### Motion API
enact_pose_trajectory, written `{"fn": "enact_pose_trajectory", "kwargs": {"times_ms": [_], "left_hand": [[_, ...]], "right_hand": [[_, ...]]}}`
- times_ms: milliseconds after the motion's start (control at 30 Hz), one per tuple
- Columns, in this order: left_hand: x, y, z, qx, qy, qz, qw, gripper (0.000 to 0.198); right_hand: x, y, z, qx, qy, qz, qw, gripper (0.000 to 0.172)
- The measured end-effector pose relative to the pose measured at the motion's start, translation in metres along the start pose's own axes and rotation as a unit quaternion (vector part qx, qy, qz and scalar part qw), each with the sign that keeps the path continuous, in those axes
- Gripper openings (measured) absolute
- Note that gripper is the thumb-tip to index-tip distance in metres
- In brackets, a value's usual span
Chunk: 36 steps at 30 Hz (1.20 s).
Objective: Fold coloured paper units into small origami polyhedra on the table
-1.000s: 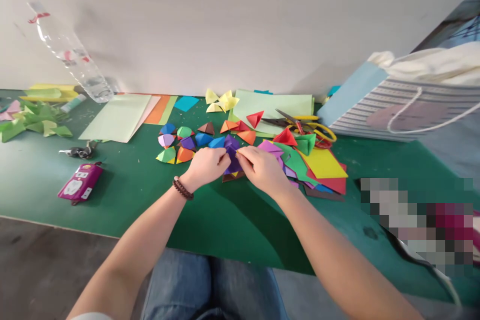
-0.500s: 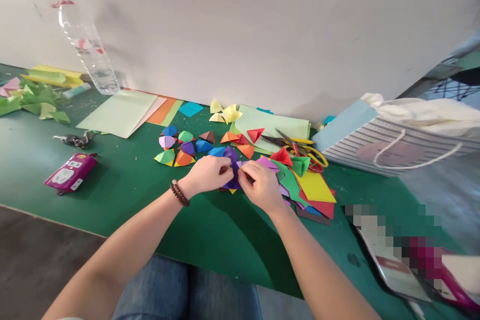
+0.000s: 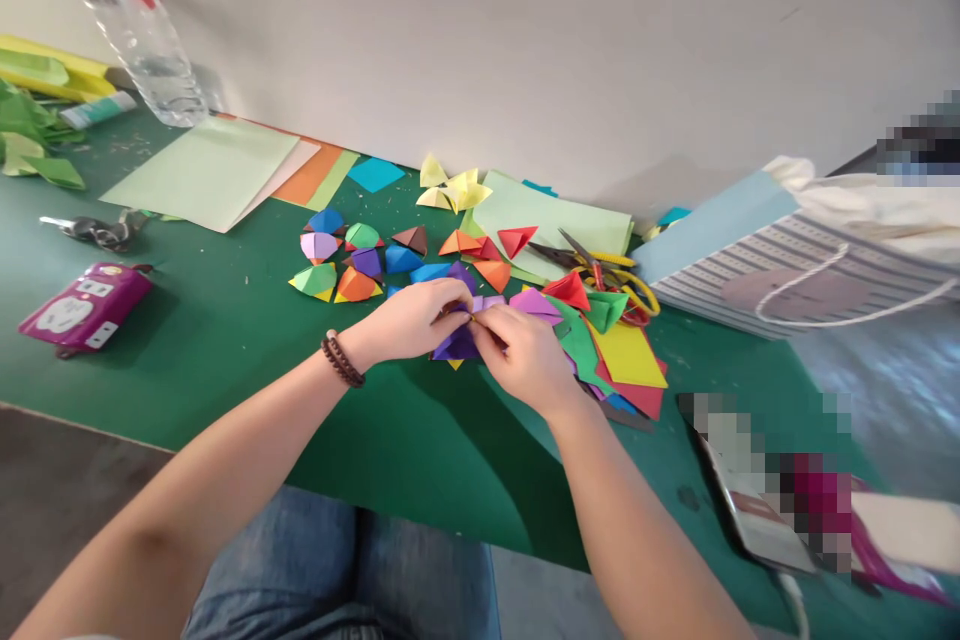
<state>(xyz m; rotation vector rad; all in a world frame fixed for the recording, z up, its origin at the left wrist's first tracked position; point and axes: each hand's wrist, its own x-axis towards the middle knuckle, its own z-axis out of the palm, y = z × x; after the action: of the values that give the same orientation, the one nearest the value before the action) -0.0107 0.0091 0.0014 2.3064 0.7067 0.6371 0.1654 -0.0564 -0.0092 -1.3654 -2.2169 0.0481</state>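
My left hand (image 3: 431,318) and my right hand (image 3: 525,355) meet at the fingertips, both closed in a pinch. A tiny yellowish-brown edge shows between them; the fingers hide most of whatever they grip. Just beneath and behind lie folded purple paper pieces (image 3: 455,345), partly covered by my hands. To the left sit several small folded paper wedges, among them an orange one (image 3: 358,284), a green one (image 3: 313,280) and a lilac one (image 3: 320,246). Beside my right hand is a pile of coloured paper with a yellow sheet (image 3: 628,357) and red (image 3: 568,291) and green folded pieces (image 3: 606,310).
Scissors (image 3: 592,265) lie behind the pile, near a striped paper bag (image 3: 810,270). At right are a phone (image 3: 757,510) and a magenta item. Leftward are a magenta pouch (image 3: 90,308), keys (image 3: 101,232), pale green sheets (image 3: 214,165), a glue stick (image 3: 97,110) and a plastic bottle (image 3: 154,50).
My fingertips have come together from slightly apart, the left hand shifting toward the right one. The view has tilted down, so table objects sit higher in the picture.
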Motion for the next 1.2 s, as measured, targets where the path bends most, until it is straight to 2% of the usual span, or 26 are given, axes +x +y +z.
{"fn": "enact_pose_trajectory", "kwargs": {"times_ms": [267,433,633,867,1200], "left_hand": [[0.0002,0.0016,-0.0029,-0.036,-0.016,-0.004,0.999,0.013],[0.0014,-0.0015,0.0013,-0.061,0.034,0.007,0.998,0.010],[0.0024,-0.0007,0.0055,-0.122,0.075,0.061,0.988,0.010],[0.0014,0.0041,0.0051,-0.139,0.102,0.074,0.982,0.009],[0.0020,0.0060,-0.0003,-0.133,0.104,0.086,0.982,0.009]], "right_hand": [[-0.0016,-0.0063,-0.0001,-0.050,0.033,-0.044,0.997,0.024],[-0.0023,-0.0037,-0.0019,-0.043,0.020,-0.021,0.999,0.022],[-0.0039,-0.0043,-0.0001,-0.081,0.050,-0.013,0.995,0.026],[-0.0027,-0.0051,-0.0046,-0.115,0.128,-0.037,0.984,0.022],[-0.0002,-0.0078,-0.0090,-0.125,0.114,-0.029,0.985,0.026]]}}
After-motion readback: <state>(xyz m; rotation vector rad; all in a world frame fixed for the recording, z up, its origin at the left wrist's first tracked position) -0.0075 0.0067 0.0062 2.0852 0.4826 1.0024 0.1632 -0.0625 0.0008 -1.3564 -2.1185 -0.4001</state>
